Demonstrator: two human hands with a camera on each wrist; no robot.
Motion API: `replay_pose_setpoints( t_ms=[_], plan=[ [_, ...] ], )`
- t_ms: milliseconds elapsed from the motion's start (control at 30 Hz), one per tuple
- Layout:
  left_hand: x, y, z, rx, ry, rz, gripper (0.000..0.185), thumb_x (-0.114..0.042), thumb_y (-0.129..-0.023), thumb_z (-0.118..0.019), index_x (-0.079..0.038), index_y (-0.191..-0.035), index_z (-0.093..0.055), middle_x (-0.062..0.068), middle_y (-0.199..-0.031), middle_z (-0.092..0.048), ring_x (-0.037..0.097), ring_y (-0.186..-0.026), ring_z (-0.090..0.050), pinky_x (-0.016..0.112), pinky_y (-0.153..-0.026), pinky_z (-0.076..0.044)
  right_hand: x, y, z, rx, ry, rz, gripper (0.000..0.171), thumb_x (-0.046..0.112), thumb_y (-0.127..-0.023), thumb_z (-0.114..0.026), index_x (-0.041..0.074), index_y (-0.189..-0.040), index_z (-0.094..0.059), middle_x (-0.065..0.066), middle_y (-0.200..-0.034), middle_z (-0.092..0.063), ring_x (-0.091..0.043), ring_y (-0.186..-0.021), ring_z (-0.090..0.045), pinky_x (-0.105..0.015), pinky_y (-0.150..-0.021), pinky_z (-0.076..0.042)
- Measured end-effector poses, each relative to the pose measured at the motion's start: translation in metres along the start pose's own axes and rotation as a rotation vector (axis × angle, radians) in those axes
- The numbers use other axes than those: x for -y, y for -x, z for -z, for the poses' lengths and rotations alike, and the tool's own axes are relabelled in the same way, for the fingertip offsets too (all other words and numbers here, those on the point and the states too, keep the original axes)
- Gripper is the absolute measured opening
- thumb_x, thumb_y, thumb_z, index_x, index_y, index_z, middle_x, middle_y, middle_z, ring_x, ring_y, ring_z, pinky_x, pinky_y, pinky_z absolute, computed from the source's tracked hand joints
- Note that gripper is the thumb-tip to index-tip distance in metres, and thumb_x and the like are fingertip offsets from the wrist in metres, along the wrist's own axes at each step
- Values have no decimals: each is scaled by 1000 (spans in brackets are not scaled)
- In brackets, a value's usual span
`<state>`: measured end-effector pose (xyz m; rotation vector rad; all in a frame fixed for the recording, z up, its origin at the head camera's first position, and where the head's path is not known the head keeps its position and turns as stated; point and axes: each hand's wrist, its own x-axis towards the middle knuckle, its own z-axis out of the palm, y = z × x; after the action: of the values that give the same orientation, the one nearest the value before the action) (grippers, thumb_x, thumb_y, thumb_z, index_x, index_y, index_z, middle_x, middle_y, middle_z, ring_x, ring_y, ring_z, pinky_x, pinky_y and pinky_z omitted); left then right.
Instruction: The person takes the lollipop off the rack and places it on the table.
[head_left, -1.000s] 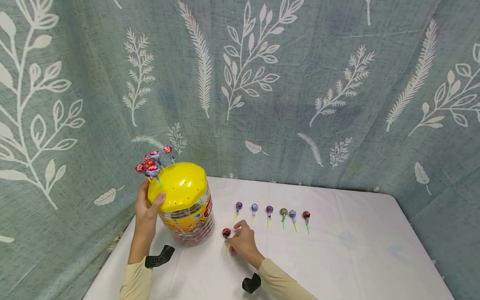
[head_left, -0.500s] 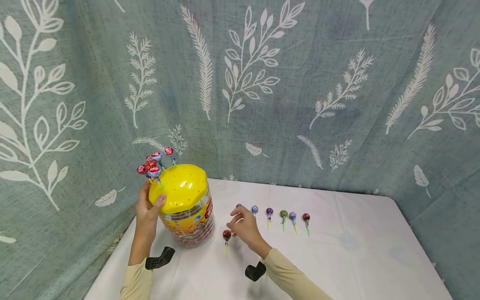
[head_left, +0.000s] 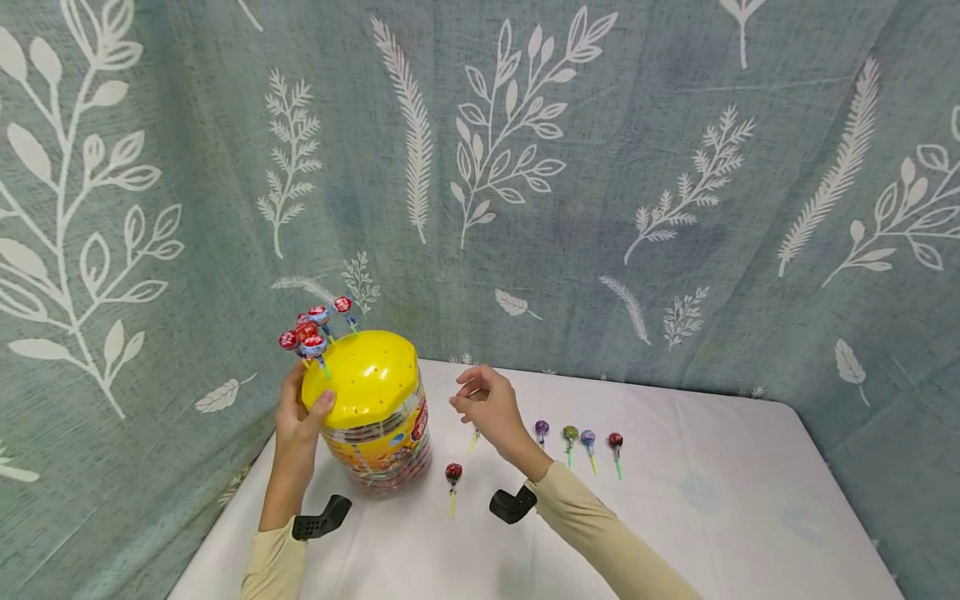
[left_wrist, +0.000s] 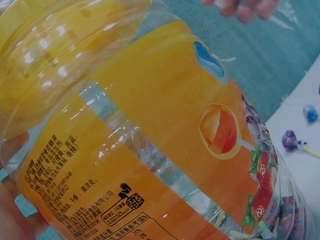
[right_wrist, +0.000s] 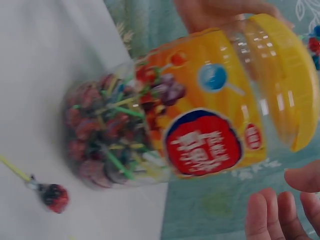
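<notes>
A clear plastic jar (head_left: 378, 437) packed with lollipops stands at the table's left, topped by a yellow lid (head_left: 367, 375) with holes. Several lollipops (head_left: 311, 329) stick up from the lid's far left. My left hand (head_left: 300, 417) grips the lid's left edge, thumb on top. My right hand (head_left: 483, 404) hovers just right of the lid, fingers (right_wrist: 272, 215) loosely bent, with nothing seen in them. A red lollipop (head_left: 453, 472) lies alone below it. In the left wrist view the jar (left_wrist: 165, 130) fills the frame, with a purple lollipop (left_wrist: 289, 140) and a blue one (left_wrist: 310, 113) lying beyond.
A row of lollipops (head_left: 570, 433) lies on the white table (head_left: 712, 500); my right hand and forearm hide its left end, with one yellow stick (head_left: 474, 440) showing. A leaf-patterned curtain (head_left: 600, 167) closes off the back and sides.
My right hand let go of the red lollipop on the table, passed the row's left end and rose beside the lid. My left hand stayed on the jar.
</notes>
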<state>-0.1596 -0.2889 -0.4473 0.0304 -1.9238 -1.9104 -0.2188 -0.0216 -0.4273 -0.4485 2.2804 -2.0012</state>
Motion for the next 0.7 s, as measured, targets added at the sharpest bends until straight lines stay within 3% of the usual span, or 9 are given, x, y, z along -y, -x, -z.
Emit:
replay_pose_setpoints(
  t_ms=[500,700],
  plan=[
    [-3,2,-1,2,17,-19,63,-13,-91,-54,-23,-146,-26,2,-141,-35,16,-123,-37,16,-98,-34,51,-20,-5,57,26,196,21,4,-84,-68,5,-104,-60,-12,-92,-60,-26,-81,-61,-27,-62,-54],
    [-3,1,-3,8,42,-30,62,-11,-91,-53,-20,-146,-26,3,-140,-35,17,-122,-38,16,-96,-35,70,-30,-10,62,59,255,24,6,-85,-68,5,-107,-60,-15,-98,-62,-26,-87,-61,-29,-69,-52]
  ],
)
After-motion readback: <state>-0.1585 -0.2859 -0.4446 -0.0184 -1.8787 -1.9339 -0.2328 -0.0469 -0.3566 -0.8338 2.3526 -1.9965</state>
